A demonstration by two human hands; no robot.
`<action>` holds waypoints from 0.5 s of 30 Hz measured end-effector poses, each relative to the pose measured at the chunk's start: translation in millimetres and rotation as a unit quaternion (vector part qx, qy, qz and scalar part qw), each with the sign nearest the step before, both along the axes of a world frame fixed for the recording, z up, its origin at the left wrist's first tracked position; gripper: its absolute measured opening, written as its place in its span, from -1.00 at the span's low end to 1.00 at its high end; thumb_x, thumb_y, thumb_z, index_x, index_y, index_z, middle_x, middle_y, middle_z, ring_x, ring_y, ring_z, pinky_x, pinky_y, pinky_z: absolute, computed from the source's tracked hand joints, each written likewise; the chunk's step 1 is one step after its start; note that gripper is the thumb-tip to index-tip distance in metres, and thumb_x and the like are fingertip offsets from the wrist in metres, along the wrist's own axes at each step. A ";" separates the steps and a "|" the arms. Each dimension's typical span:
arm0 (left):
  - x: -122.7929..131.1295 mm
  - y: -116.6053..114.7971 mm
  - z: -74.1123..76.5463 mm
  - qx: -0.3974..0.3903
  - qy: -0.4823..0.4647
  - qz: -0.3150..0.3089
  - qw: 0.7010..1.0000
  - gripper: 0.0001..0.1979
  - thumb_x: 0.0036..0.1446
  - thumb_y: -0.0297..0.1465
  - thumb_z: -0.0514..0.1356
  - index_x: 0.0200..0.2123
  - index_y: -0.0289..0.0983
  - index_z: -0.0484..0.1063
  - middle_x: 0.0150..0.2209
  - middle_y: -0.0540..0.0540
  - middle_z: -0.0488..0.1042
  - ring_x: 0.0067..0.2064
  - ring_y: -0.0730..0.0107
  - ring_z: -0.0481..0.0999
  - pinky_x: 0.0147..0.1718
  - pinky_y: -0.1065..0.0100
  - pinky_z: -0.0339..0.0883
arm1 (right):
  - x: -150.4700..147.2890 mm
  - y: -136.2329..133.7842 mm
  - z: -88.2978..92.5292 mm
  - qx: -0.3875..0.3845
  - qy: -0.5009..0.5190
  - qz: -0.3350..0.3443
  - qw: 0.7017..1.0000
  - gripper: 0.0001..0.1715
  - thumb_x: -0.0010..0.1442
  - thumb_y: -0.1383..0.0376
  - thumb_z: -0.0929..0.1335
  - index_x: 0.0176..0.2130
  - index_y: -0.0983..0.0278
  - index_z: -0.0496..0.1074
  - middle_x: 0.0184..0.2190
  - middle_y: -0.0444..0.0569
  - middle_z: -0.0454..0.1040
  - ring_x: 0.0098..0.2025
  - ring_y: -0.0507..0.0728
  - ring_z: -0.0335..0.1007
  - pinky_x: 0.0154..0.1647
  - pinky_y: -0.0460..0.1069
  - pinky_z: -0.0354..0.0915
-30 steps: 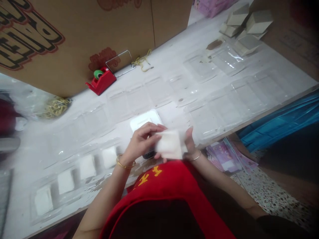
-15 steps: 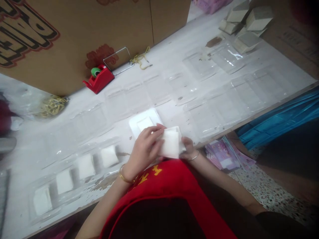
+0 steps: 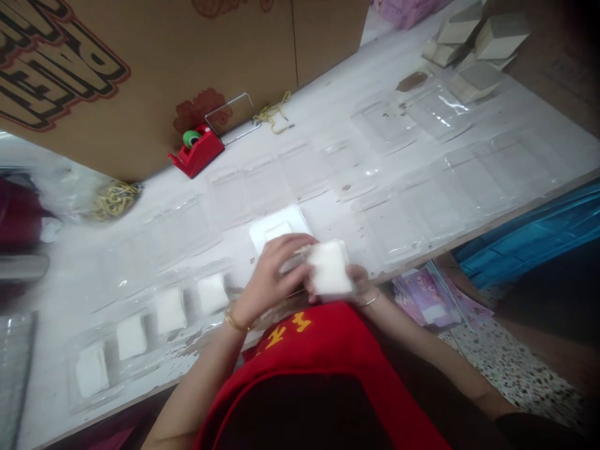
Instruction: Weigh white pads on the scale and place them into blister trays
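A small stack of white square pieces (image 3: pixel 330 267) is held between my two hands near the table's front edge, above the red apron. My left hand (image 3: pixel 279 269) has its fingers closed on the stack's left side. From the right, my right hand (image 3: pixel 360 282) grips the stack, its fingers partly hidden behind it. Just beyond my left hand lies a white tray (image 3: pixel 300 219) with a white square on it. Several white stacks (image 3: pixel 171 310) stand in clear plastic trays (image 3: pixel 135 369) at the front left.
More clear plastic trays (image 3: pixel 384 225) cover the white table (image 3: pixel 328 103). A red tape dispenser (image 3: pixel 199 153) and yellow ties (image 3: pixel 276 115) lie by a large cardboard box (image 3: pixel 154 50). Grey-topped blocks (image 3: pixel 478 78) are piled at the back right. Purple packets (image 3: pixel 422 297) sit below the edge.
The stack in my hands has turned and now looks squared up, its layers no longer fanned out. My left fingers have shifted along its left side. The whole view has moved slightly.
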State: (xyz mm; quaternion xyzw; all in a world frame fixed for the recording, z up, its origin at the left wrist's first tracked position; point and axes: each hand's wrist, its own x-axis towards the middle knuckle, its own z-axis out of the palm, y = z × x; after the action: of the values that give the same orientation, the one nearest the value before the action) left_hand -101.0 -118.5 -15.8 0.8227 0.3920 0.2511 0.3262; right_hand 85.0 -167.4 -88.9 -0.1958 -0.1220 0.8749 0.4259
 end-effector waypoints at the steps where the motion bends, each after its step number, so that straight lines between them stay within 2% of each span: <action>1: -6.9 8.5 -3.9 -0.004 0.004 0.023 1.000 -0.69 0.27 -0.32 0.18 0.07 -0.21 0.38 0.07 -0.20 0.47 0.11 0.18 0.43 0.08 0.13 0.28 | 1.4 0.5 0.0 0.012 0.026 0.003 1.000 0.01 -0.15 -0.01 0.50 0.22 0.15 0.20 -0.15 0.04 0.48 -0.25 0.23 0.47 -0.34 0.15 0.47; 4: -27.0 33.5 -19.7 0.001 0.097 0.098 0.990 -0.69 0.28 -0.31 0.15 0.06 -0.23 0.37 0.04 -0.20 0.47 0.06 0.14 0.44 0.05 0.08 0.25 | 5.9 3.1 -0.4 0.056 0.089 0.002 0.994 0.16 -0.12 0.01 0.51 0.33 0.08 0.00 -0.10 0.06 0.46 -0.29 0.21 0.47 -0.35 0.15 0.45; 8: -38.3 51.1 -37.5 -0.023 0.255 0.106 0.961 -0.67 0.18 -0.33 0.21 0.01 -0.26 0.38 -0.04 -0.21 0.43 0.01 0.02 0.39 0.01 -0.02 0.17 | 12.1 4.2 -2.3 0.087 0.093 -0.014 0.992 0.16 -0.02 0.02 0.47 0.38 0.08 -0.12 -0.08 0.08 0.44 -0.28 0.20 0.46 -0.33 0.16 0.44; 12: -34.2 52.3 -40.7 -0.060 0.276 0.118 0.952 -0.82 0.10 -0.34 0.23 -0.23 -0.26 0.39 -0.14 -0.17 0.39 -0.06 0.05 0.36 -0.07 0.06 0.19 | 18.5 -0.6 -4.0 0.088 0.081 -0.014 0.993 0.17 -0.01 0.04 0.47 0.38 0.07 -0.14 -0.08 0.08 0.43 -0.27 0.21 0.47 -0.32 0.16 0.45; 13: -32.6 51.0 -39.4 -0.067 0.276 0.113 0.952 -0.88 0.09 -0.35 0.22 -0.32 -0.26 0.36 -0.17 -0.16 0.38 -0.10 0.09 0.36 -0.12 0.11 0.20 | 20.0 -2.4 -4.1 0.087 0.082 -0.015 0.993 0.16 0.00 0.05 0.47 0.38 0.07 -0.14 -0.08 0.08 0.43 -0.27 0.21 0.48 -0.32 0.17 0.45; 15: -29.4 46.9 -35.0 -0.078 0.277 0.100 0.952 -0.85 0.11 -0.38 0.18 -0.45 -0.25 0.25 -0.26 -0.13 0.36 -0.23 0.20 0.35 -0.26 0.22 0.19 | 22.9 -6.9 -4.0 0.084 0.084 -0.017 0.993 0.16 0.01 0.07 0.47 0.39 0.07 -0.15 -0.07 0.08 0.43 -0.26 0.22 0.48 -0.31 0.17 0.45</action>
State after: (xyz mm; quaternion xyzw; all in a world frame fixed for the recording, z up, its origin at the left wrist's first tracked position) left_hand -130.4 -71.6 -50.9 0.7885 0.5659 0.0132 0.2405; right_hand 108.0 -174.3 -92.9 -0.0873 -0.1554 0.8673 0.4648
